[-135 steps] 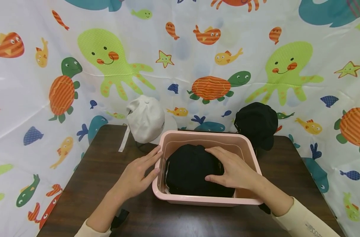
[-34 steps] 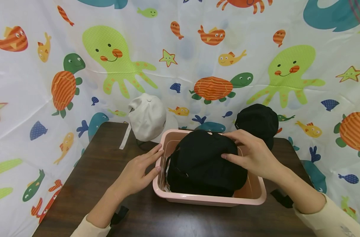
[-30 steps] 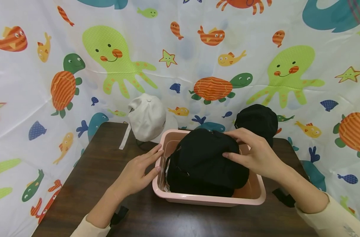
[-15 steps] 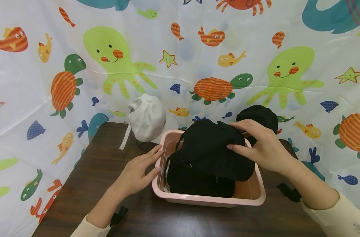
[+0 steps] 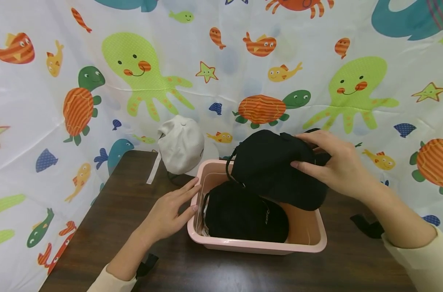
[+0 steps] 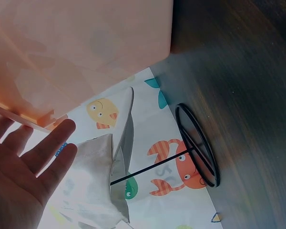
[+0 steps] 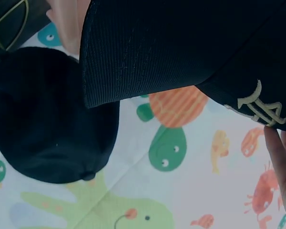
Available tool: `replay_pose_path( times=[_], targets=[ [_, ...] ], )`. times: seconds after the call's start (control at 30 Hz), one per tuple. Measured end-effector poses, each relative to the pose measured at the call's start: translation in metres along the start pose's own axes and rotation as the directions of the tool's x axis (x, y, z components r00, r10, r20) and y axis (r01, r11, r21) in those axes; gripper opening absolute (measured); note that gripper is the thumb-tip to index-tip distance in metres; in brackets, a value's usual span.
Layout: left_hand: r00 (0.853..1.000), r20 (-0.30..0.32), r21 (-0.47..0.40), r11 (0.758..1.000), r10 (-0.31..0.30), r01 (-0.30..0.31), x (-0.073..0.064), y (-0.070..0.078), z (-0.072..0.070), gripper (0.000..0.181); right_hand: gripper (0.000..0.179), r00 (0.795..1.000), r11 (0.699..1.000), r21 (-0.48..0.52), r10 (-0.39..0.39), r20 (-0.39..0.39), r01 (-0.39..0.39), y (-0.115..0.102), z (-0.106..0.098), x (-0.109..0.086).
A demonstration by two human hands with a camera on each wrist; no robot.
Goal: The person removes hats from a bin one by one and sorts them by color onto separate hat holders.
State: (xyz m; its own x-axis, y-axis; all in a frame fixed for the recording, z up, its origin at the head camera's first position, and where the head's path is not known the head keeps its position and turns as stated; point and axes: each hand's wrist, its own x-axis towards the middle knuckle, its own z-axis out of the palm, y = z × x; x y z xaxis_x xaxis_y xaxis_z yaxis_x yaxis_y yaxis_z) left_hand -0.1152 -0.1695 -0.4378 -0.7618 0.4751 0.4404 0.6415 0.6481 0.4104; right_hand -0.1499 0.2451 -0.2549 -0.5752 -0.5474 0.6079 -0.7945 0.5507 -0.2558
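Note:
My right hand [image 5: 338, 166] pinches a black baseball cap [image 5: 276, 170] by its front, thumb on the near side, and holds it tilted above the pink basin [image 5: 250, 246]. Pale embroidered lettering [image 7: 264, 107] shows on this cap in the right wrist view. A second black cap [image 5: 239, 215], with small script on its front, lies in the basin; what is under it is mostly hidden. With fairly straight fingers, my left hand [image 5: 172, 215] rests against the basin's left rim. The left wrist view has this hand [image 6: 26, 171] at the pink wall.
Behind the basin at left, a white cap [image 5: 181, 146] sits on a black wire stand [image 6: 200, 148]. Another black cap [image 7: 52, 119] stands at back right, largely hidden in the head view. A sea-animal curtain [image 5: 221, 73] hangs behind the dark wooden table [image 5: 214, 271].
My right hand has taken hold of the upper black cap and raised it up and rightward from the basin, exposing the cap beneath. My left hand stays at the rim.

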Motion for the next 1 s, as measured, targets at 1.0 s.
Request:
replay_pose_path(
  times=[1.0],
  targets=[
    [1.000,0.004,-0.003,1.000,-0.008,0.008,-0.001,0.002,-0.001,0.054,0.069,0.993,0.949,-0.295,0.113,-0.019,-0.113,0.025,-0.062,-0.001]
  ],
)
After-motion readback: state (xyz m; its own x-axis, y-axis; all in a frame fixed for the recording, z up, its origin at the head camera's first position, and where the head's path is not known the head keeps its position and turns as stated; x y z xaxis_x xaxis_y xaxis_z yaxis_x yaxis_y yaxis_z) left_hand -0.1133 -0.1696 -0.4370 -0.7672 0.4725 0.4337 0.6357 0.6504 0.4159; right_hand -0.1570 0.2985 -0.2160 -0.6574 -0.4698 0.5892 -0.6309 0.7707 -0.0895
